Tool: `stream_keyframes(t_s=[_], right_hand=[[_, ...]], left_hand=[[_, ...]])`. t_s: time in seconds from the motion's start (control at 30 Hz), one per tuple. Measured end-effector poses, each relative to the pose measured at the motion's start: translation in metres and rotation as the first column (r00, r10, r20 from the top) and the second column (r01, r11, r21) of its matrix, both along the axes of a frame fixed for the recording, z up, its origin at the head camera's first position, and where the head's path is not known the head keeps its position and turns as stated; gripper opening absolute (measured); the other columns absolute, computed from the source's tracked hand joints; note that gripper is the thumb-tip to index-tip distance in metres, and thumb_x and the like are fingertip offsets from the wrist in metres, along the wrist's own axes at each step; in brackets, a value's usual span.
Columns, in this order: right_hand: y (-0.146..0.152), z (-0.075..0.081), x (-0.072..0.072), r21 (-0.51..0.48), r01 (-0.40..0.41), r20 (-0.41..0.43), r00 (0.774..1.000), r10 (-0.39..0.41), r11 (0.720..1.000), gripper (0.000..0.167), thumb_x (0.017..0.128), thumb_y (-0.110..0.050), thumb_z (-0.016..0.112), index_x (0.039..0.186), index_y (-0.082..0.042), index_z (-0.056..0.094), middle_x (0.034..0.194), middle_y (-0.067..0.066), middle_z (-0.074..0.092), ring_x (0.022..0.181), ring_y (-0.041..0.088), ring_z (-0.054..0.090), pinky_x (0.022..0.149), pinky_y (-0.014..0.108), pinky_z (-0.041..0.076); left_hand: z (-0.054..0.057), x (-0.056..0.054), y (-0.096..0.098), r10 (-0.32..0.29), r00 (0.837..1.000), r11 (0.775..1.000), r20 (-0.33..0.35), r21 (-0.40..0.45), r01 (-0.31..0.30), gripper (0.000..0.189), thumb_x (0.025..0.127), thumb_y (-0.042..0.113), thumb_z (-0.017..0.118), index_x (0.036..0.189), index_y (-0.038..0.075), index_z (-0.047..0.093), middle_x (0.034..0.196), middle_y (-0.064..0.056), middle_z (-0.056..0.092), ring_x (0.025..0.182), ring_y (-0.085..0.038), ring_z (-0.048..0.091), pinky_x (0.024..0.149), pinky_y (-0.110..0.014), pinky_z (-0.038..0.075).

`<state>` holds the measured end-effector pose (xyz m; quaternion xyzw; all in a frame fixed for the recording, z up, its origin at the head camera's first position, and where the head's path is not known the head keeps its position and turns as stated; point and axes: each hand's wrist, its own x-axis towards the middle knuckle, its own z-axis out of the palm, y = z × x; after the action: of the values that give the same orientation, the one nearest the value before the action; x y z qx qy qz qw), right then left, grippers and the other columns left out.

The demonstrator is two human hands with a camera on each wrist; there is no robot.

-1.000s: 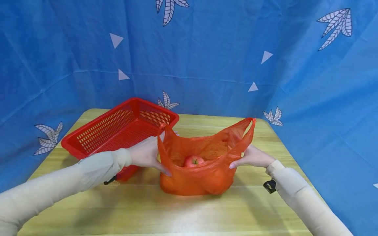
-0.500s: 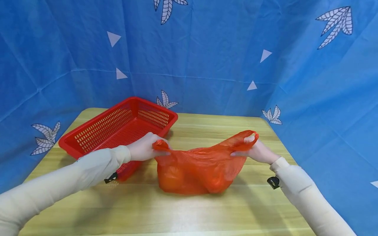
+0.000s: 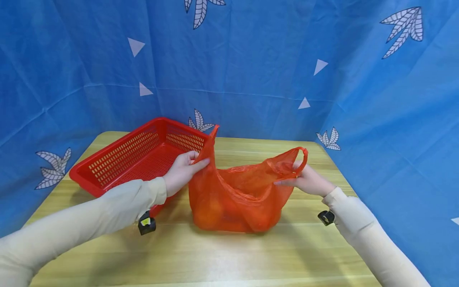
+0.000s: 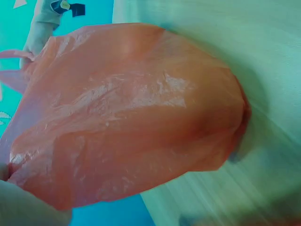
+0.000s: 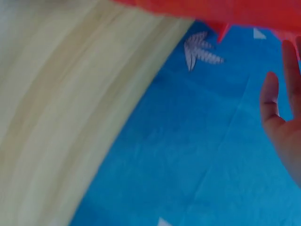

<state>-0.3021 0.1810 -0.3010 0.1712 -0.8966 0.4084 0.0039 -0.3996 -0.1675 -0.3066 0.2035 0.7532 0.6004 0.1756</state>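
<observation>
An orange-red plastic bag (image 3: 236, 203) sits on the table, its mouth partly spread and its thin film bulging over rounded contents. What is inside shows only as blurred shapes. My left hand (image 3: 182, 172) pinches the bag's left side below its raised handle, thumb in front; the left wrist view has the thumb (image 4: 28, 207) against the film. On the other side my right hand (image 3: 309, 180) holds the bag by its right handle, the thumb along the rim and other fingers partly hidden behind the film. The right wrist view catches two fairly straight fingers (image 5: 270, 99).
A red perforated plastic basket (image 3: 143, 155) stands tilted in view at the back left, just behind my left forearm. The wooden table (image 3: 229, 259) ends at blue curtains (image 3: 251, 71) at the back and sides.
My left hand has drawn the left handle upward, and the bag's mouth has spread again after being gathered half a second ago. The apple visible a second ago is now hidden by the film.
</observation>
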Motion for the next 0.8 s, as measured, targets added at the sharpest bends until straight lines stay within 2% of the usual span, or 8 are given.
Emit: stream_keyframes(t_s=[0.1, 0.2, 0.3, 0.4, 0.53, 0.67, 0.73, 0.8], right_hand=[[-0.011, -0.004, -0.004, -0.063, -0.045, 0.064, 0.997, 0.049, 0.997, 0.030, 0.093, 0.000, 0.072, 0.120, 0.010, 0.066, 0.108, 0.021, 0.075, 0.091, 0.004, 0.070, 0.085, 0.023, 0.056], [-0.025, -0.006, -0.010, -0.078, -0.057, 0.104, 0.992, 0.065, 0.995, 0.032, 0.093, -0.001, 0.073, 0.121, 0.011, 0.065, 0.110, 0.023, 0.075, 0.092, 0.003, 0.071, 0.086, 0.023, 0.057], [-0.038, -0.007, -0.017, -0.064, -0.062, 0.115, 0.991, 0.069, 0.996, 0.027, 0.091, 0.000, 0.075, 0.115, 0.009, 0.068, 0.104, 0.018, 0.076, 0.088, 0.004, 0.071, 0.085, 0.024, 0.058], [-0.049, -0.007, -0.024, -0.060, -0.062, 0.133, 0.989, 0.070, 0.996, 0.023, 0.089, -0.001, 0.077, 0.109, 0.008, 0.070, 0.095, 0.013, 0.077, 0.083, 0.008, 0.072, 0.081, 0.026, 0.059], [-0.060, -0.008, -0.029, -0.052, -0.066, 0.129, 0.989, 0.072, 0.996, 0.023, 0.090, -0.003, 0.077, 0.109, 0.007, 0.071, 0.091, 0.011, 0.078, 0.076, 0.011, 0.073, 0.075, 0.027, 0.061], [-0.067, -0.008, -0.033, -0.001, -0.035, 0.115, 0.993, 0.035, 0.999, 0.021, 0.091, -0.009, 0.078, 0.105, 0.005, 0.074, 0.082, 0.006, 0.075, 0.066, 0.010, 0.066, 0.067, 0.024, 0.057], [-0.070, -0.008, -0.034, 0.025, -0.006, 0.122, 0.992, 0.003, 1.000, 0.020, 0.091, -0.012, 0.079, 0.102, 0.004, 0.075, 0.078, 0.005, 0.074, 0.062, 0.010, 0.063, 0.062, 0.023, 0.055], [-0.073, -0.008, -0.035, 0.039, 0.025, 0.121, 0.992, -0.029, 0.999, 0.022, 0.090, -0.014, 0.081, 0.104, 0.003, 0.076, 0.080, 0.006, 0.075, 0.062, 0.011, 0.064, 0.062, 0.023, 0.054]], left_hand=[[-0.001, -0.001, 0.009, 0.048, 0.999, 0.999, -0.026, 0.011, -0.047, 0.023, 0.104, 0.017, 0.063, 0.117, -0.001, 0.058, 0.106, -0.013, 0.073, 0.080, -0.009, 0.069, 0.089, -0.030, 0.061], [0.000, -0.002, 0.017, 0.076, 0.994, 0.997, -0.075, -0.011, -0.077, 0.022, 0.101, 0.016, 0.067, 0.114, 0.000, 0.060, 0.103, -0.016, 0.074, 0.074, -0.010, 0.068, 0.083, -0.029, 0.062], [0.003, -0.003, 0.023, 0.065, 0.988, 0.996, -0.137, -0.051, -0.073, 0.020, 0.098, 0.014, 0.070, 0.110, 0.002, 0.061, 0.101, -0.018, 0.073, 0.070, -0.011, 0.067, 0.077, -0.028, 0.062], [0.007, -0.004, 0.029, 0.018, 0.975, 0.992, -0.221, -0.116, -0.045, 0.017, 0.095, 0.012, 0.073, 0.106, 0.004, 0.062, 0.099, -0.017, 0.072, 0.069, -0.015, 0.066, 0.070, -0.027, 0.060], [0.014, -0.004, 0.036, -0.114, 0.924, 0.972, -0.366, -0.233, 0.028, 0.012, 0.091, 0.009, 0.072, 0.100, 0.005, 0.065, 0.097, -0.016, 0.073, 0.076, -0.022, 0.068, 0.068, -0.028, 0.058], [0.019, -0.005, 0.041, -0.286, 0.845, 0.927, -0.453, -0.353, 0.124, 0.013, 0.091, 0.006, 0.072, 0.104, 0.005, 0.070, 0.098, -0.013, 0.076, 0.081, -0.023, 0.070, 0.073, -0.030, 0.060], [0.021, -0.006, 0.042, -0.365, 0.802, 0.899, -0.473, -0.402, 0.172, 0.015, 0.091, 0.004, 0.071, 0.107, 0.005, 0.071, 0.097, -0.011, 0.076, 0.081, -0.021, 0.068, 0.077, -0.030, 0.059], [0.023, -0.006, 0.041, -0.431, 0.763, 0.874, -0.483, -0.433, 0.220, 0.018, 0.091, 0.003, 0.069, 0.109, 0.005, 0.071, 0.097, -0.009, 0.076, 0.084, -0.020, 0.066, 0.081, -0.031, 0.058]])
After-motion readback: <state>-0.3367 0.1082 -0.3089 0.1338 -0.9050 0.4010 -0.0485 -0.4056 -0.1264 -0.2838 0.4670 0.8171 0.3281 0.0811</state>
